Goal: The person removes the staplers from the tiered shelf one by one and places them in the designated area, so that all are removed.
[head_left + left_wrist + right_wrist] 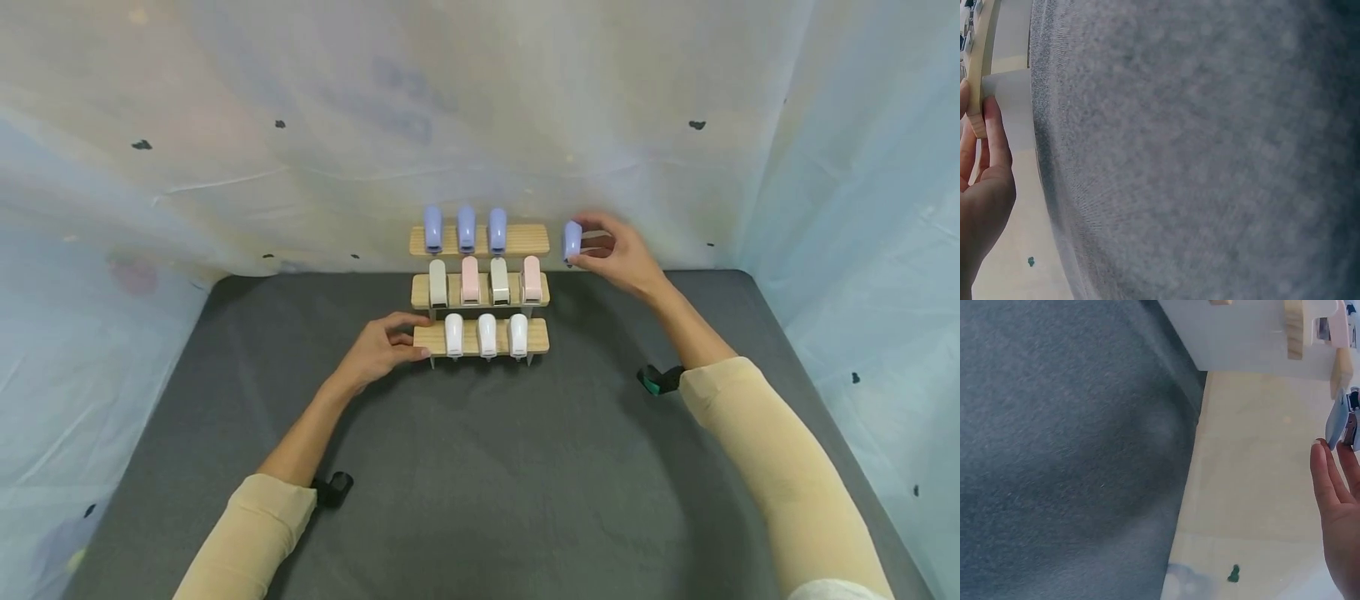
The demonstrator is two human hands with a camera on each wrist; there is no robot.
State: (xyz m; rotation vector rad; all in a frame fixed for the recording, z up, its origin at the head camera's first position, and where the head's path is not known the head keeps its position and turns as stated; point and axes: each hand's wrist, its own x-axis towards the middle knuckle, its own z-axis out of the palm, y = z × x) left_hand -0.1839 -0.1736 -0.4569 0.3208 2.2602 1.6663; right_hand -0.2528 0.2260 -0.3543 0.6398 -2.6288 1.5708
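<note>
- The left hand (382, 346) pinched the left end of the bottom shelf (429, 335), apparently to steady it.
- Staplers stood in spaced rows, probably for easy picking: three blue staplers (467, 229) on the top shelf (536, 239), two grey staplers (438, 283) alternating with two pink staplers (470, 280) on the middle shelf (419, 292), three white staplers (487, 335) below.
- The right hand (618, 254) pinched one more blue stapler (572, 239) from its right, just beside the top shelf, likely keeping its left side unobstructed.

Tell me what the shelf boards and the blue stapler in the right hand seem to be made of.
The shelf boards look like pale matte wood, going by their visible grain. The blue stapler, held in the right hand, looks like smooth plastic, judging by its even colour and faint sheen; its darker inner parts could be metal, though that's unclear.
</note>
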